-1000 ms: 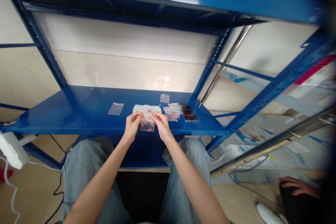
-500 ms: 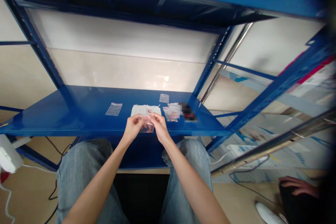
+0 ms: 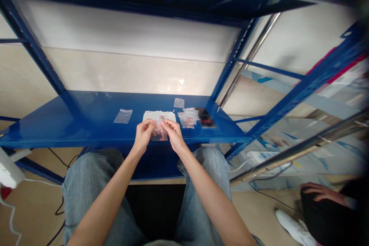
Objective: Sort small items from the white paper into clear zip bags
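- Step in hand: you're working at the upper part of a small see-through bag (image 3: 159, 134), reddish pieces showing inside; looks like pinching or adjusting its top, but whether you're opening or sealing it, can't tell.
- Left hand (image 3: 143, 134): your fingers are closing on the bag's upper left part, thumb side inward.
- Right hand (image 3: 174, 133): your fingers are gripping the upper right part, fingertips near the left ones.
- Bag position: it's sitting between both hands, lower part showing below the fingertips, over the near edge of the blue shelf (image 3: 86, 123); contact with the shelf, can't tell.
- Just beyond your hands: a white cloth-like item (image 3: 152, 115) is lying on the shelf, near side partly hidden.
- To the right: see-through bags with reddish contents (image 3: 188, 119) are lying grouped, a pixelated dark item (image 3: 205, 118) right beside them.
- Farther back: a flat small bag (image 3: 179, 103) is resting behind that group; another flat bag (image 3: 123, 116) is lying on the left, apart from your hands.
- Next move, judging from here: it's calling for a firm two-sided pinch, top edge level and fingertips lined up.
- Risk, my guess: thin film may be slipping or creasing, and pieces could be spilling if the top is open.
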Tool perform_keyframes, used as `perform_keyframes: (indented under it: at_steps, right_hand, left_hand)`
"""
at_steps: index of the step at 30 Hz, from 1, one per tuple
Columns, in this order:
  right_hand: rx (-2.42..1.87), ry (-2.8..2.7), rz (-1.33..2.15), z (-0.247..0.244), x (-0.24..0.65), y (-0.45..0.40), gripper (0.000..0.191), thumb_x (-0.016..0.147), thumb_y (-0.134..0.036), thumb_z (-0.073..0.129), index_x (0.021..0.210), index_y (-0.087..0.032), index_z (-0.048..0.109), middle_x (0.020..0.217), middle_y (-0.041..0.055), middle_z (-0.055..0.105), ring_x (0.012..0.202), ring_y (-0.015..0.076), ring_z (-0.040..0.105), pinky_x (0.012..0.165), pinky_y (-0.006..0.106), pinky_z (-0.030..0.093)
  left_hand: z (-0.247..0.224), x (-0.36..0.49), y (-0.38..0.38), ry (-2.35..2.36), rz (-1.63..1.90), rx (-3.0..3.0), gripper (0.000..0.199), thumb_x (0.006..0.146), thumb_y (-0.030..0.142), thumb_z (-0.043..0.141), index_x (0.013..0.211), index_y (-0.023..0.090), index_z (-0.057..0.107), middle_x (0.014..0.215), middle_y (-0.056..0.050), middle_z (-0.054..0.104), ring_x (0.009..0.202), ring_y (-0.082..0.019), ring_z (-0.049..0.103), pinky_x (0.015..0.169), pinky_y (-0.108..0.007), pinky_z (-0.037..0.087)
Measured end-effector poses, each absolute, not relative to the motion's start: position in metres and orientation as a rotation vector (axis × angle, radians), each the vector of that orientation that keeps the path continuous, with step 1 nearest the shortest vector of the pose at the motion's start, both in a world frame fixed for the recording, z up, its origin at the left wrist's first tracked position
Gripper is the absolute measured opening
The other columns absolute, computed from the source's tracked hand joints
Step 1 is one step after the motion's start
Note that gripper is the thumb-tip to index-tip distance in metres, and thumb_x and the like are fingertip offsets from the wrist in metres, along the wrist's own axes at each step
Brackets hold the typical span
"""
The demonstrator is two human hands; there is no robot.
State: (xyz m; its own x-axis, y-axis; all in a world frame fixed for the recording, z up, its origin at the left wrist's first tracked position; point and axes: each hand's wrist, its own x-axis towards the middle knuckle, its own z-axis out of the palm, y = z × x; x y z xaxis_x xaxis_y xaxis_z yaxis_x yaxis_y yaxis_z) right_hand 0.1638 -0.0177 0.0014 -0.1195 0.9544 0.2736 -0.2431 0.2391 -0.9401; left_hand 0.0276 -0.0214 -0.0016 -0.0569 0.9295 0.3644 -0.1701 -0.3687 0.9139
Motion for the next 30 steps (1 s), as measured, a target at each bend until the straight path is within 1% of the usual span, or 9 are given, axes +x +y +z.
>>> perform_keyframes:
  at_steps: [7, 11, 14, 17, 21, 24, 27, 30]
  right_hand:
    - [-0.784, -1.247, 1.175, -0.0001, 0.1642, -0.0177, 0.036, 0.080, -0.053, 0.071, 0.067, -0.019, 0.064, 0.055, -0.0021, 0.053, 0.049, 0.0109, 0.045, 0.048, 0.025, 0.036]
    - [-0.801, -1.197, 1.190, -0.0030, 0.1640, -0.0185, 0.036, 0.080, -0.052, 0.070, 0.066, -0.021, 0.059, 0.051, -0.0040, 0.048, 0.045, 0.0106, 0.043, 0.044, 0.024, 0.035]
    - [-0.823, -1.226, 1.205, -0.0044, 0.1621, -0.0188, 0.036, 0.080, -0.054, 0.069, 0.070, -0.021, 0.059, 0.054, -0.0036, 0.051, 0.047, 0.0110, 0.045, 0.043, 0.023, 0.036]
    - [-0.840, -1.285, 1.217, -0.0051, 0.1604, -0.0183, 0.036, 0.080, -0.056, 0.069, 0.076, -0.022, 0.060, 0.056, -0.0040, 0.053, 0.048, 0.0111, 0.046, 0.043, 0.022, 0.036]
    - [-0.769, -1.314, 1.262, -0.0056, 0.1609, -0.0168, 0.036, 0.081, -0.053, 0.069, 0.070, -0.022, 0.055, 0.054, -0.0052, 0.049, 0.047, 0.0108, 0.045, 0.047, 0.023, 0.038]
    - [-0.727, -1.295, 1.282, -0.0041, 0.1619, -0.0172, 0.036, 0.081, -0.050, 0.070, 0.067, -0.022, 0.053, 0.056, -0.0046, 0.049, 0.049, 0.0109, 0.046, 0.049, 0.024, 0.038]
    - [-0.760, -1.312, 1.263, -0.0012, 0.1614, -0.0191, 0.037, 0.082, -0.053, 0.068, 0.067, -0.022, 0.053, 0.058, -0.0037, 0.051, 0.051, 0.0113, 0.047, 0.050, 0.024, 0.039]
    - [-0.778, -1.344, 1.224, 0.0004, 0.1596, -0.0207, 0.036, 0.082, -0.056, 0.067, 0.074, -0.022, 0.057, 0.060, -0.0038, 0.053, 0.052, 0.0113, 0.048, 0.051, 0.024, 0.039]
  left_hand:
    - [-0.0027, 0.0272, -0.0211, 0.881, 1.573, 1.318, 0.025, 0.085, 0.037, 0.067, 0.070, 0.017, 0.063, 0.057, 0.002, 0.059, 0.048, -0.011, 0.052, 0.050, -0.022, 0.040]
    - [-0.0045, 0.0258, -0.0205, 0.848, 1.480, 1.407, 0.028, 0.085, 0.043, 0.068, 0.076, 0.017, 0.065, 0.059, 0.001, 0.061, 0.049, -0.012, 0.055, 0.051, -0.023, 0.043]
    - [-0.0053, 0.0250, -0.0201, 0.832, 1.443, 1.458, 0.030, 0.086, 0.046, 0.067, 0.079, 0.017, 0.065, 0.061, 0.000, 0.063, 0.050, -0.013, 0.057, 0.050, -0.023, 0.044]
    - [-0.0047, 0.0240, -0.0203, 0.800, 1.452, 1.455, 0.029, 0.086, 0.044, 0.068, 0.076, 0.017, 0.065, 0.060, 0.000, 0.063, 0.051, -0.012, 0.057, 0.053, -0.023, 0.045]
    - [-0.0035, 0.0232, -0.0212, 0.762, 1.452, 1.418, 0.024, 0.085, 0.038, 0.069, 0.074, 0.017, 0.065, 0.060, 0.001, 0.062, 0.051, -0.012, 0.057, 0.053, -0.023, 0.046]
    - [-0.0031, 0.0228, -0.0212, 0.770, 1.457, 1.369, 0.021, 0.083, 0.034, 0.071, 0.073, 0.016, 0.066, 0.061, 0.002, 0.061, 0.051, -0.011, 0.056, 0.052, -0.022, 0.045]
    - [-0.0029, 0.0214, -0.0205, 0.776, 1.473, 1.307, 0.021, 0.081, 0.035, 0.071, 0.073, 0.016, 0.066, 0.062, 0.001, 0.060, 0.051, -0.010, 0.055, 0.051, -0.022, 0.045]
    - [-0.0027, 0.0195, -0.0196, 0.793, 1.481, 1.253, 0.020, 0.079, 0.034, 0.072, 0.072, 0.016, 0.067, 0.064, 0.000, 0.062, 0.053, -0.012, 0.056, 0.054, -0.024, 0.048]
